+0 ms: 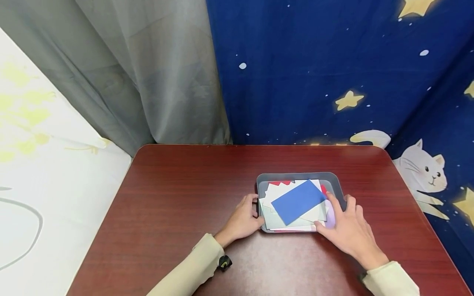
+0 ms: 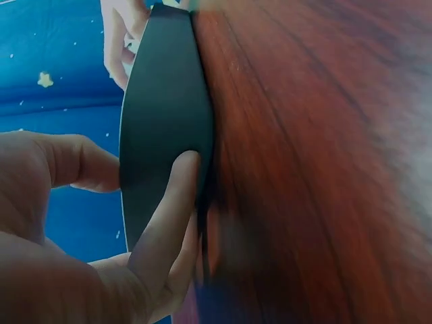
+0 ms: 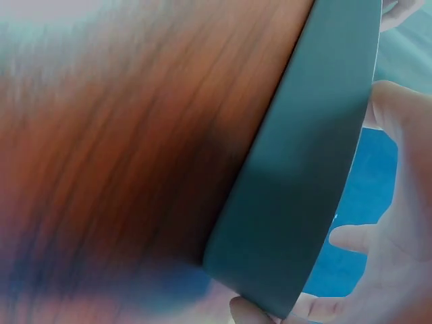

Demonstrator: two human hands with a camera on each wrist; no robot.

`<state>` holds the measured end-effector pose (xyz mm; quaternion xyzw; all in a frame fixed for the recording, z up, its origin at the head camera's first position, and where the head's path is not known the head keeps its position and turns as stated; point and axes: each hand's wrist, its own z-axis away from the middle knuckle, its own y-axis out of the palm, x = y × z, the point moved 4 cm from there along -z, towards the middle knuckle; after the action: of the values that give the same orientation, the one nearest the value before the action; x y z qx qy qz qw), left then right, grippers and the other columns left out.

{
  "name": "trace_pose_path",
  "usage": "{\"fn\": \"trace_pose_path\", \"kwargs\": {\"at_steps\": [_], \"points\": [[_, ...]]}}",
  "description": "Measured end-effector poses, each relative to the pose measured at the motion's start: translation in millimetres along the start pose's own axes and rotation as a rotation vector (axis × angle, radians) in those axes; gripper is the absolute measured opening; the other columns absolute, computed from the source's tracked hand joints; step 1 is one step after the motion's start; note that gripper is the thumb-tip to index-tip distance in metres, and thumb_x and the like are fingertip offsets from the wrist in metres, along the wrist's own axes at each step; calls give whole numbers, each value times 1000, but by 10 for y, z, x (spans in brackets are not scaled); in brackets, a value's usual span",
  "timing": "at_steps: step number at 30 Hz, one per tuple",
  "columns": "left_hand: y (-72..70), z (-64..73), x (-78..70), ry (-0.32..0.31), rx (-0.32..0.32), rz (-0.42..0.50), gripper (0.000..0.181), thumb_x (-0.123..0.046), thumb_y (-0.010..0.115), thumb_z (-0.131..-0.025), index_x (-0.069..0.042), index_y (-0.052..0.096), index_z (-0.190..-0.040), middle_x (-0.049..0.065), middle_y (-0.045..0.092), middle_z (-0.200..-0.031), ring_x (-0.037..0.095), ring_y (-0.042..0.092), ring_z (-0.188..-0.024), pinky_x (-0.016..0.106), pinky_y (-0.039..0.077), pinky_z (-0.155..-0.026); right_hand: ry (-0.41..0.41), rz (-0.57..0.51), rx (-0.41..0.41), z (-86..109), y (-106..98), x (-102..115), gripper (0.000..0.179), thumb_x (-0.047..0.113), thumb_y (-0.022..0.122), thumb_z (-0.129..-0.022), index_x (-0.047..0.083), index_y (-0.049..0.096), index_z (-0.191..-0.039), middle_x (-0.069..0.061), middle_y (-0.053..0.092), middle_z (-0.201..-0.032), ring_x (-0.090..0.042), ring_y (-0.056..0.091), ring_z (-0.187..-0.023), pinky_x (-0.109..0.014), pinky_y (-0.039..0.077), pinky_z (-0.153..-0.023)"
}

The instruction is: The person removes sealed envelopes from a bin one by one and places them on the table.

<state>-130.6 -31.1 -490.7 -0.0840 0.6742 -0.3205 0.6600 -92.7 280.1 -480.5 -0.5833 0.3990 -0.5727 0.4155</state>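
Note:
A shallow grey tray (image 1: 296,176) rests on the table, holding a loose pile of paper pieces. On top lies a blue paper rectangle (image 1: 299,201), set at a slant. Beneath it are white sheets (image 1: 273,191) with zigzag edges, a pale green sheet (image 1: 272,220), red bits (image 1: 280,182) and a rounded lilac piece (image 1: 329,216). My left hand (image 1: 242,218) grips the tray's left side, a fingertip (image 2: 185,162) against its outer wall. My right hand (image 1: 349,228) grips the right side, with the thumb at the front rim and fingers round the right edge.
The dark red wooden table (image 1: 185,185) has rounded far corners. Behind it hang a grey curtain (image 1: 177,74) and a blue curtain (image 1: 296,82) with stars and a white cat. White fabric (image 1: 66,185) lies along the left side.

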Motion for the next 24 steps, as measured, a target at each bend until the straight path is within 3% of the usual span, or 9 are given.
{"fn": "trace_pose_path", "kwargs": {"at_steps": [4,10,15,24], "points": [[-66,106,127,27,-19,15,70,-5,74,-81,8,52,-146,18,61,-133,18,68,-93,38,57,-84,-6,-13,1,46,45,74,107,62,84,-85,12,39,-168,-35,34,-143,-51,49,-109,-51,54,-50],[-189,284,259,82,-42,25,77,-4,73,-79,10,48,-150,20,58,-130,14,65,-85,33,57,-76,-31,-33,-11,111,105,202,104,56,87,-83,10,43,-165,-28,40,-131,-36,55,-91,-43,49,-47],[-313,433,235,-13,-25,-37,89,-3,76,-81,6,42,-162,15,57,-136,11,66,-86,31,57,-76,-62,-41,-30,141,139,333,99,52,88,-83,10,47,-162,-22,41,-125,-27,51,-77,-37,43,-47],[-458,577,314,-39,-59,-146,84,-2,81,-86,3,45,-161,11,58,-132,11,63,-84,30,53,-71,-130,-61,-69,216,186,522,95,48,89,-82,8,52,-159,-20,41,-118,-20,44,-57,-35,40,-49]]}}
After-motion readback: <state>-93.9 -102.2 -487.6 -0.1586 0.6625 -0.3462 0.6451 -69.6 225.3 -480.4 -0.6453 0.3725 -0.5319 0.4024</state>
